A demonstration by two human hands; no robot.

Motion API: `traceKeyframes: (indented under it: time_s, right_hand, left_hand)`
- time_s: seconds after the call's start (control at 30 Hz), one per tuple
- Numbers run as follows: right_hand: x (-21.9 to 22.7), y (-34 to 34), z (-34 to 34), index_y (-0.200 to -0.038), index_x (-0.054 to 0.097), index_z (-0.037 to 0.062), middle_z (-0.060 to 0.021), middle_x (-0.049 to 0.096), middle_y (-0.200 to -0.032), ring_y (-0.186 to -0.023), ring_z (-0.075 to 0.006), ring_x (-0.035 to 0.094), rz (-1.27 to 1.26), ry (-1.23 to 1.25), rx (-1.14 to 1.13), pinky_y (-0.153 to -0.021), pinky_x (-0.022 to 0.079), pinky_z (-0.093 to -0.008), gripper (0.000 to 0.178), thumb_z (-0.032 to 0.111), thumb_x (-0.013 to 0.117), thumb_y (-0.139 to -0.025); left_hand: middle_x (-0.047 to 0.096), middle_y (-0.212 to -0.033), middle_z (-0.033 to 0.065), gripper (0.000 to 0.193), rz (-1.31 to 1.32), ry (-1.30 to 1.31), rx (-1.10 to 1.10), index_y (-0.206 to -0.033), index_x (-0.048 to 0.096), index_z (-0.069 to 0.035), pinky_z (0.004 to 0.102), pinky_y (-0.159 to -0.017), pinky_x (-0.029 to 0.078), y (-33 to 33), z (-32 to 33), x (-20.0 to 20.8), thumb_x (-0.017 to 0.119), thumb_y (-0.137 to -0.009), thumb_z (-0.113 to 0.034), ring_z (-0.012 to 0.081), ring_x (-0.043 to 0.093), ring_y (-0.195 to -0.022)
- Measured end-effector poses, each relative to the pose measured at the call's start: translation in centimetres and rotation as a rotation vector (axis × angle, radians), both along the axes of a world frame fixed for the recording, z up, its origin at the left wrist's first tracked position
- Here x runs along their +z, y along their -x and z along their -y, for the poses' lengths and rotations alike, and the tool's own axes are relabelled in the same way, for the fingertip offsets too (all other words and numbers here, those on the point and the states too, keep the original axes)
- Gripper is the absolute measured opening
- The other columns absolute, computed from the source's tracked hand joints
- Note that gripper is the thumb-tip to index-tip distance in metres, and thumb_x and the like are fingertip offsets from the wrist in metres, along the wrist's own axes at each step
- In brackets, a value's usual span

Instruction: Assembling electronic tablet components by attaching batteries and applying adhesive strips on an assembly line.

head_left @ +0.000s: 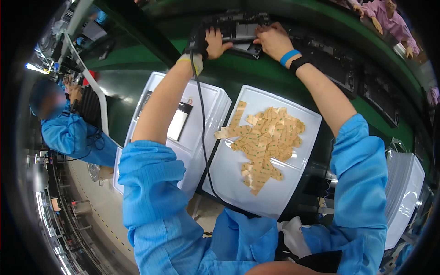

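Both my arms reach to the far side of the bench, over a dark laptop chassis (224, 19) with a flat silver-and-black battery pack (246, 31) in it. My left hand (214, 44) lies at the chassis's left part, fingers spread and thumb out; it wears a dark wrap and a wristband with a black cord (201, 110). My right hand (275, 42) is closed, its fingers curled and pressed together at the right edge of the battery pack. Whatever its fingertips may hold is too small to make out. A blue band and a black band circle that wrist.
Nearer me, a white tray (238, 192) holds a heap of tan adhesive liner strips (270, 137). Left of it, another white tray (215, 98) holds flat batteries (178, 120). More dark chassis (327, 64) line the right. Stacked white trays (403, 192) stand lower right. A co-worker (68, 123) sits left.
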State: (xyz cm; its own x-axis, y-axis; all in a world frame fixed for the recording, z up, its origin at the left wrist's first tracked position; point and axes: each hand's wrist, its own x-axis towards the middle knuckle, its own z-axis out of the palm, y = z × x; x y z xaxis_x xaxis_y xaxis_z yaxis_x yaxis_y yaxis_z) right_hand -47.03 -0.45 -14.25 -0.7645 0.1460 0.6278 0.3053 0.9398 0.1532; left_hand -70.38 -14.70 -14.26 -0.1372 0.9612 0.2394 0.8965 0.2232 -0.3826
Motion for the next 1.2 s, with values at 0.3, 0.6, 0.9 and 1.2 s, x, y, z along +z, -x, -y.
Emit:
traceKeyframes:
  time_s: [0.3,0.6,0.9,1.2]
  right_hand:
    - [6.3,-3.5,3.0,-0.090,0.076,0.0022,-0.0199,0.074,-0.086,-0.092,-0.0335,0.072,0.230,0.281,-0.115,-0.098,0.049,-0.0452,0.031,0.033,0.071,-0.093]
    - [18.2,-17.9,14.6,-0.107,0.076,-0.0015,-0.0156,0.076,-0.092,-0.080,-0.0247,0.072,0.083,0.756,0.685,-0.076,0.056,-0.0326,0.038,0.034,0.068,-0.097]
    - [12.9,-24.7,16.4,-0.116,0.074,0.0024,-0.0123,0.076,-0.109,-0.096,-0.0231,0.073,-0.219,0.865,0.685,-0.087,0.056,-0.0332,0.029,0.024,0.070,-0.096]
    - [12.9,-24.3,19.3,-0.118,0.067,-0.0057,-0.0150,0.074,-0.107,-0.100,-0.0167,0.072,-0.620,1.599,0.715,-0.089,0.059,-0.0290,0.029,0.004,0.073,-0.092]
  left_hand:
    - [0.067,-0.128,0.0212,0.049,0.739,-0.027,-0.208,-0.134,0.061,0.000,0.0389,-0.099,0.051,-7.8,14.0,16.0,0.066,-0.097,-0.033,0.0357,0.065,-0.116]
    - [0.048,-0.153,0.0222,0.096,0.725,0.231,-0.012,-0.137,0.061,-0.015,0.0464,-0.118,0.033,-4.6,28.6,13.3,0.098,-0.051,-0.032,0.0437,0.045,-0.139]
    - [0.071,-0.094,0.0173,0.058,0.524,-0.413,-0.026,-0.123,0.053,0.000,0.0338,-0.076,0.054,-8.9,24.3,14.3,0.087,-0.080,-0.016,0.0266,0.070,-0.084]
    - [0.065,-0.124,0.0156,0.060,1.320,-0.825,-0.282,-0.137,0.050,0.008,0.0303,-0.099,0.050,-31.0,19.1,12.3,0.080,-0.086,0.000,0.0193,0.062,-0.114]
